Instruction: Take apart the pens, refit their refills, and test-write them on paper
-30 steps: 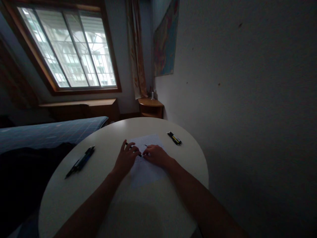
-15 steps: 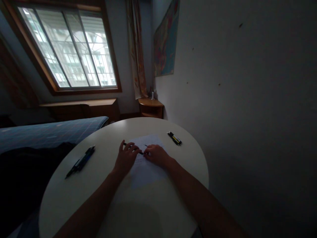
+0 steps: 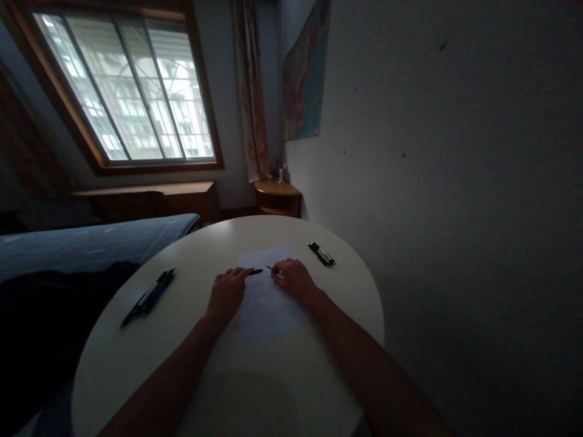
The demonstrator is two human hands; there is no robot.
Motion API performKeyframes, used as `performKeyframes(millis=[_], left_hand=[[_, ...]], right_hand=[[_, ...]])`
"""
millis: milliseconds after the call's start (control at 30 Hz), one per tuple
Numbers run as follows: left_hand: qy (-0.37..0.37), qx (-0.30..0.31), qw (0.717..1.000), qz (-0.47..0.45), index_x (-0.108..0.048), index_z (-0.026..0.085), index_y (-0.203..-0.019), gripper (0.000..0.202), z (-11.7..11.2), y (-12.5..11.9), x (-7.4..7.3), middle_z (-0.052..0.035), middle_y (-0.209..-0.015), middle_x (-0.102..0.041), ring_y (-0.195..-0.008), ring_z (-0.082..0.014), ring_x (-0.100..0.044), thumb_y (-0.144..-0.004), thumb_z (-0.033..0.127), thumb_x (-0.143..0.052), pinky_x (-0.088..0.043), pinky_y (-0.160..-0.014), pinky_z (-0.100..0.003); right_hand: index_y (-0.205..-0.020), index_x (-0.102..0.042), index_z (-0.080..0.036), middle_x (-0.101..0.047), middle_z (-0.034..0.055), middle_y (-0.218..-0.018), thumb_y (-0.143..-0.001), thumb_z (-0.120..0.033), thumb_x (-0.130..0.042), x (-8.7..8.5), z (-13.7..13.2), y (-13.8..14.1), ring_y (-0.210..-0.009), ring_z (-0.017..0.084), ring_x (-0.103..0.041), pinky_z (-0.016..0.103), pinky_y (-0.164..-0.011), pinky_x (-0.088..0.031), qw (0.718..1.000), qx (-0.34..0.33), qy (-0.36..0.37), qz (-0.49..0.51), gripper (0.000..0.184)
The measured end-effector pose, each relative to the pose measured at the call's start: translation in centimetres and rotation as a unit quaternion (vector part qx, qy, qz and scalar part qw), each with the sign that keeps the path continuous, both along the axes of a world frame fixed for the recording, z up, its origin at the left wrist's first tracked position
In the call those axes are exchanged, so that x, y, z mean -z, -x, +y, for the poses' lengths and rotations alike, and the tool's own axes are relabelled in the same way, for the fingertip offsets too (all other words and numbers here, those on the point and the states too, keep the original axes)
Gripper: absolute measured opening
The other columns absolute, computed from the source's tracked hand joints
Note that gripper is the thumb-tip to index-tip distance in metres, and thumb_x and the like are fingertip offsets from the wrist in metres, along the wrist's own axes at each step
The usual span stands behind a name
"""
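Observation:
Over a sheet of written paper [image 3: 268, 315], both my hands are raised slightly and a small gap parts what they hold. My left hand [image 3: 228, 292] is closed on a short black pen part [image 3: 256, 272], which sticks out to the right from the fingertips. My right hand [image 3: 295, 279] pinches a thin dark pen piece [image 3: 275, 270]; its narrow tip points left, and the fingers hide the rest. Handwritten lines show on the paper between and below the hands.
The sheet lies on a round white table [image 3: 191, 364]. Several pens [image 3: 149, 297] lie at the left, and more pens [image 3: 321, 254] with a yellow mark lie at the right. A bed [image 3: 100, 240] stands beyond the table's left edge, a wall [image 3: 455, 212] to the right.
My hands have drawn apart. The black pen part that lay across my left fingers now points right from them, separate from the thin piece in my right hand.

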State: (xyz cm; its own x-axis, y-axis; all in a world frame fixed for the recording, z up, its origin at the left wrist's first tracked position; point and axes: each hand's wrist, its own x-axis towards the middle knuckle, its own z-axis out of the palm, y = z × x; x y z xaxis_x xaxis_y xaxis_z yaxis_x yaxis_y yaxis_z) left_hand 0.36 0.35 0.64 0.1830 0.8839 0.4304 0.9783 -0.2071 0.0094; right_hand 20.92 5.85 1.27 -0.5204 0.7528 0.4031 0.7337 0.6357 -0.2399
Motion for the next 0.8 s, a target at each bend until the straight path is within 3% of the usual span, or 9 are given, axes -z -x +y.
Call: performKeyframes(millis=[267, 467, 800], left_hand=[[0.032, -0.015, 0.997, -0.074, -0.062, 0.024, -0.119, 0.035, 0.3, 0.1, 0.6, -0.0056, -0.113, -0.069, -0.101, -0.0195, -0.065, -0.092, 0.013, -0.041, -0.052, -0.082, -0.03], [0.043, 0.014, 0.996, -0.081, -0.066, 0.025, -0.116, 0.035, 0.1, 0.1, 0.8, -0.0028, -0.124, -0.066, -0.111, -0.0183, -0.063, -0.091, 0.013, -0.045, -0.05, -0.093, -0.031], [0.039, 0.065, 0.995, -0.065, -0.065, 0.023, -0.119, 0.035, 0.3, -0.1, 1.3, -0.004, -0.125, -0.065, -0.111, -0.0199, -0.062, -0.091, 0.019, -0.045, -0.047, -0.1, -0.035]], right_hand=[[-0.105, -0.07, -0.022, -0.073, 0.0046, -0.101, -0.09, -0.025, -0.058, 0.0, 0.0, 0.0, -0.096, 0.019, -0.062, 0.03, -0.087, -0.039, 1.0, 0.007, 0.002, -0.024, 0.02], [-0.104, -0.069, -0.023, -0.073, 0.0049, -0.099, -0.092, -0.02, -0.053, -0.5, -0.3, 0.1, -0.095, 0.019, -0.062, 0.03, -0.086, -0.04, 0.999, 0.021, -0.003, -0.042, 0.02], [-0.102, -0.072, -0.024, -0.072, 0.0039, -0.104, -0.089, -0.019, -0.056, 0.0, 0.0, 0.0, -0.099, 0.019, -0.06, 0.031, -0.088, -0.039, 0.999, -0.01, 0.005, -0.05, 0.021]])
